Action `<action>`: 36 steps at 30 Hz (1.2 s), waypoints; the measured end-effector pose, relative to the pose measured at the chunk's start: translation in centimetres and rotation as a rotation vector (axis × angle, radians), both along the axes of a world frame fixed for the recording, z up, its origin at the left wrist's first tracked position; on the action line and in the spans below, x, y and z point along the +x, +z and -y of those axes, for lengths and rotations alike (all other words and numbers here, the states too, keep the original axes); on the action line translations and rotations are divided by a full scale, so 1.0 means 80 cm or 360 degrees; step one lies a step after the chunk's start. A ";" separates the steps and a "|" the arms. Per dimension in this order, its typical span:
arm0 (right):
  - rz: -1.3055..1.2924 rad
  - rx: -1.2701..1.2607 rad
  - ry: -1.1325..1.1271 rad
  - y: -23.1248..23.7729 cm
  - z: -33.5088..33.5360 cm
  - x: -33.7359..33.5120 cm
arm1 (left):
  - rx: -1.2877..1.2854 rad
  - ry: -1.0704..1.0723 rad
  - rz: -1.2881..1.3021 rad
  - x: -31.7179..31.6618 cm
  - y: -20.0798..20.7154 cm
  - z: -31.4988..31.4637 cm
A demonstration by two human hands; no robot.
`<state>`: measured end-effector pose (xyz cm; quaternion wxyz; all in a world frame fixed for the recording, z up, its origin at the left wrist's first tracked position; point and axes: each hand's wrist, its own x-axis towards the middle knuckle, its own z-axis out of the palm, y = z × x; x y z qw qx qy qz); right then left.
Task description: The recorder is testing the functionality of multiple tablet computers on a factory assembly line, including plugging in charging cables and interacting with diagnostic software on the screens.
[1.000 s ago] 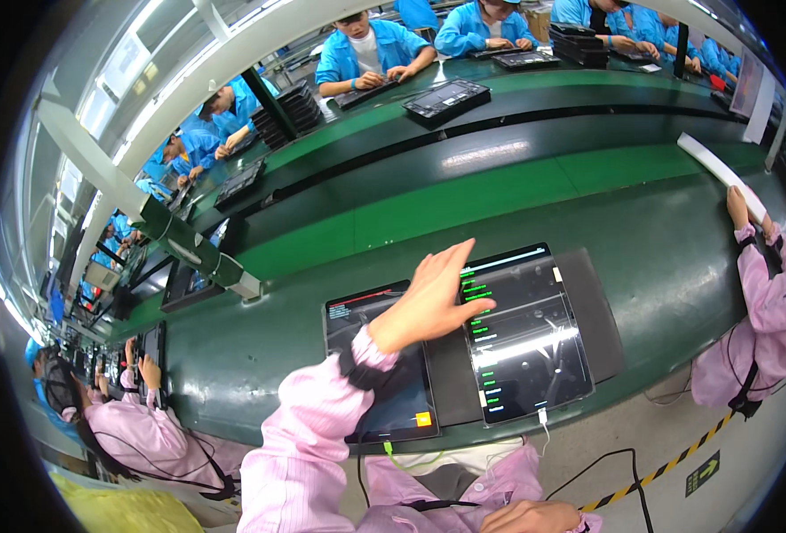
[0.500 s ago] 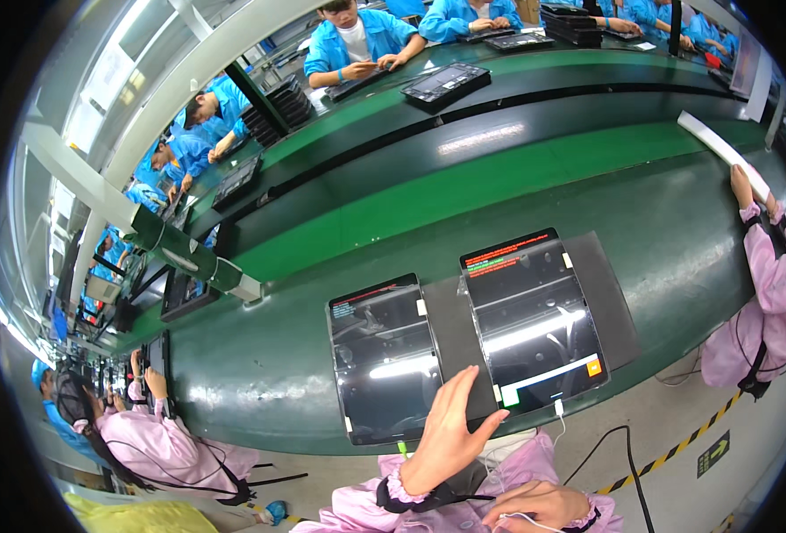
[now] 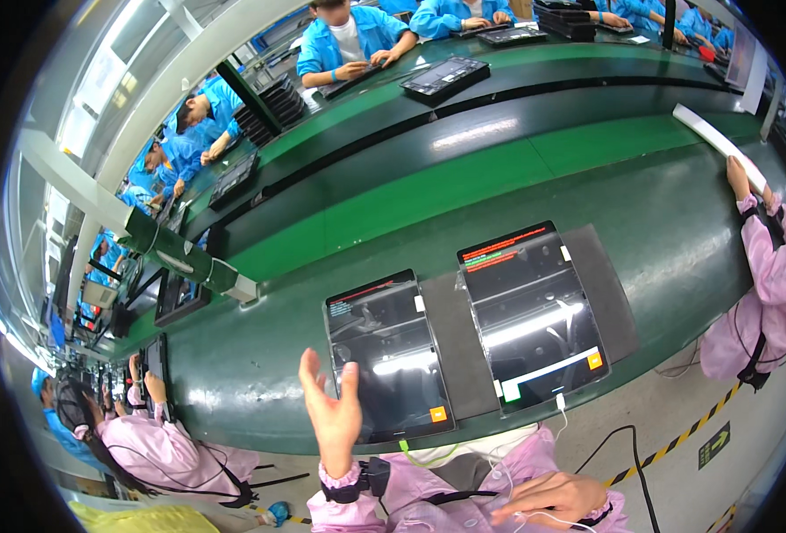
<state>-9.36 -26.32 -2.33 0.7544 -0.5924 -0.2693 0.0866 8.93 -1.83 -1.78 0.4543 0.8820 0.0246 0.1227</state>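
Two dark tablets lie side by side on the green bench. The left tablet shows small text at its top and an orange square low down. A green-ended cable is plugged into its near edge. The right tablet shows red text, a white band and green and orange squares, with a white plug at its near edge. My left hand is raised open beside the left tablet's near left corner, fingers apart. Low over my lap, my right hand has its fingers closed on a thin white cable.
A dark grey mat lies beneath the tablets. A green post slants over the bench at left. Pink-sleeved co-workers sit at both sides, the right one holding a long white strip. Blue-clad people work across the bench near a black device.
My left hand has moved left, from between the tablets to beside the left one. An orange square has appeared on the left tablet's screen. My right hand stays low.
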 end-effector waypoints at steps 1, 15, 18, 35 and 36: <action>0.0002 0.0008 0.0009 0.008 0.001 0.001 | -0.0019 0.0050 -0.0046 0.001 -0.001 -0.015; 0.0270 -0.0108 0.0394 0.016 -0.033 0.021 | -0.0200 0.0044 -0.0149 -0.004 -0.014 -0.053; 0.0187 -0.0165 0.0174 -0.005 -0.024 0.009 | -0.0400 -0.0212 -0.0044 -0.016 -0.007 -0.008; -0.0153 -0.0139 -0.0011 0.020 -0.017 -0.005 | 0.0120 -0.1051 -0.0138 -0.081 -0.028 0.121; -0.0156 -0.0237 -0.0038 0.025 -0.014 -0.003 | 0.0056 -0.1040 -0.0147 -0.081 -0.027 0.116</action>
